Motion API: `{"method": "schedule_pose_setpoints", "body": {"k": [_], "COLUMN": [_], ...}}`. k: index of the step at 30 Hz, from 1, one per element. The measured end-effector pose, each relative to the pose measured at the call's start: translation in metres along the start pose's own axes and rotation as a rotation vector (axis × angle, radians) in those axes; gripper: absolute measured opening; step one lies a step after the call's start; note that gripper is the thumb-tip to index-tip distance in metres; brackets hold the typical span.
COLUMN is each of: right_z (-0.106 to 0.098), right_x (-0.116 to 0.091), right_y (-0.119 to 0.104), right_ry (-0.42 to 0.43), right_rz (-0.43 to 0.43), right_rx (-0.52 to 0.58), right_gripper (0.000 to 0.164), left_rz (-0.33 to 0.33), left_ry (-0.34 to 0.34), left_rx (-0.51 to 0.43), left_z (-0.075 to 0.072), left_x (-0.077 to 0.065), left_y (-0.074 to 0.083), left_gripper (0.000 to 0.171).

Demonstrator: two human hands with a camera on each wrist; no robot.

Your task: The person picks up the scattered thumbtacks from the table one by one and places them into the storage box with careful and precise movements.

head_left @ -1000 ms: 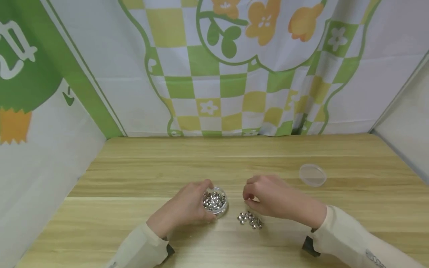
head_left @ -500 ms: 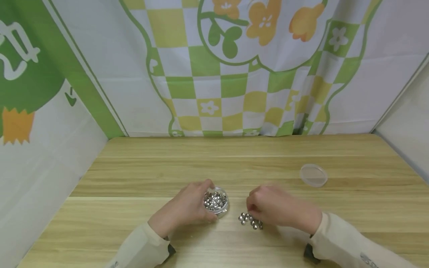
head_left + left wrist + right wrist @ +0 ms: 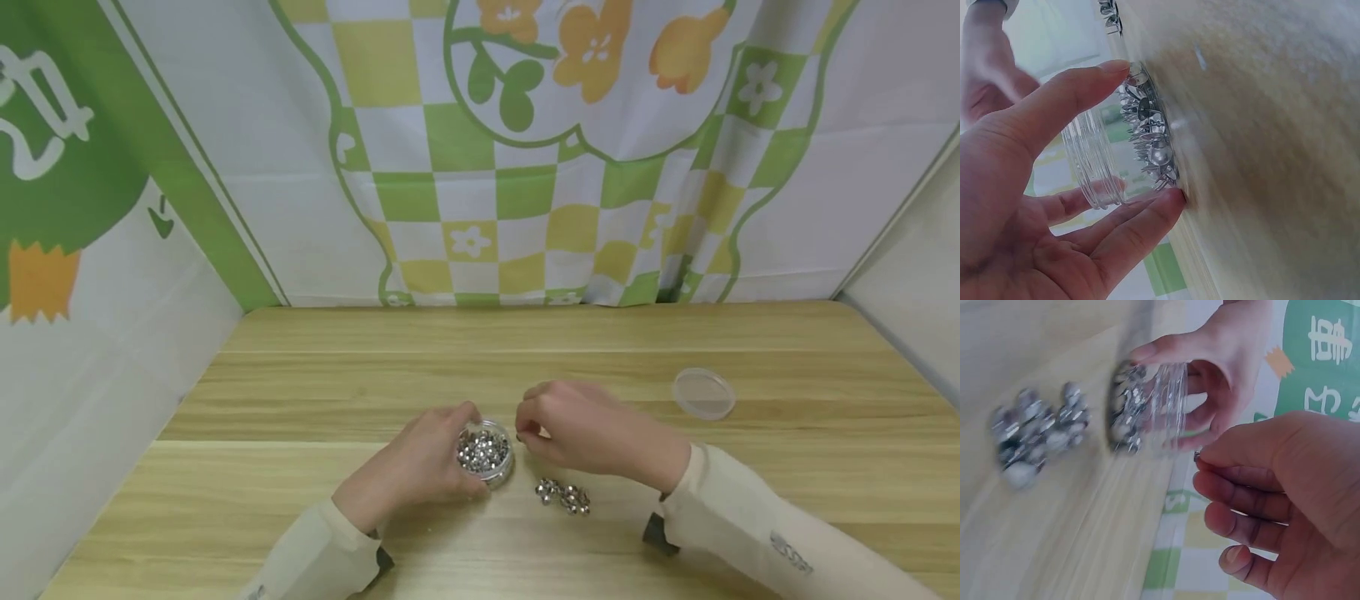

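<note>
My left hand point(image 3: 416, 462) grips a clear round plastic jar point(image 3: 1088, 162) that stands on the table, with thumb and fingers on opposite sides. Silver thumbtacks point(image 3: 1150, 140) cover the bottom of the jar, some with their pins showing. Just right of the jar in the head view, my right hand point(image 3: 592, 429) is raised above the table. Between its thumb and forefinger it pinches a small thumbtack point(image 3: 1197, 456), mostly hidden by the fingertips. A small pile of thumbtacks point(image 3: 573, 499) lies on the wood below that hand, partly blurred in the right wrist view.
A clear round lid point(image 3: 703, 393) lies flat on the table to the right, behind the right hand. The wooden table point(image 3: 360, 358) ends at a patterned curtain point(image 3: 525, 192) at the back. White cloth walls stand at both sides.
My right hand dipped to the thumbtack pile, then rose and moved left, close to the jar, with a thumbtack in its fingertips. The left hand and jar have stayed in place.
</note>
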State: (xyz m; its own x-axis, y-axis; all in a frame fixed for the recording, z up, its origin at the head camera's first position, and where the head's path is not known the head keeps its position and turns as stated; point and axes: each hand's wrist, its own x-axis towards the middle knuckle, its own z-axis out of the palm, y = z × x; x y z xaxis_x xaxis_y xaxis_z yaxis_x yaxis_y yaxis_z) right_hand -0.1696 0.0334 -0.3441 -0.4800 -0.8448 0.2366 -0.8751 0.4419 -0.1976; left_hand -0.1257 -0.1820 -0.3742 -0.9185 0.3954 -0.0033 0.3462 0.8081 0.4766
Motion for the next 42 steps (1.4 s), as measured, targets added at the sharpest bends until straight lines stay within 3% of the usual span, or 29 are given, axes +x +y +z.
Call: {"method": "schedule_pose_setpoints", "body": {"k": [7,15,29,35,42], "right_z": [0.003,0.007,-0.006,-0.014,-0.006], "right_x": [0.029,0.037,0.008,-0.010,-0.020], "right_y": [-0.010,-0.011,-0.002,0.000,0.000], "right_ry": [-0.007,0.021,-0.064,-0.094,-0.165], "right_rz": [-0.008,-0.030,-0.057,-0.025,-0.004], "right_rx": [0.030,0.007,0.004,-0.011,0.006], "right_gripper": [0.011,0.009,0.007,0.009,0.007], "left_rz": [0.034,0.022,-0.001,0.010,0.020], "left_ry": [0.014,0.019,0.008,0.004,0.015], "left_rx": [0.001,0.012,-0.004,-0.002,-0.003], "left_z": [0.001,0.002,0.001,0.002,0.002], "left_x": [0.000,0.000,0.000,0.000,-0.001], "left_y": [-0.002,-0.002,0.000,0.000,-0.002], "left_gripper": [0.069,0.073,0.071,0.072,0.071]}}
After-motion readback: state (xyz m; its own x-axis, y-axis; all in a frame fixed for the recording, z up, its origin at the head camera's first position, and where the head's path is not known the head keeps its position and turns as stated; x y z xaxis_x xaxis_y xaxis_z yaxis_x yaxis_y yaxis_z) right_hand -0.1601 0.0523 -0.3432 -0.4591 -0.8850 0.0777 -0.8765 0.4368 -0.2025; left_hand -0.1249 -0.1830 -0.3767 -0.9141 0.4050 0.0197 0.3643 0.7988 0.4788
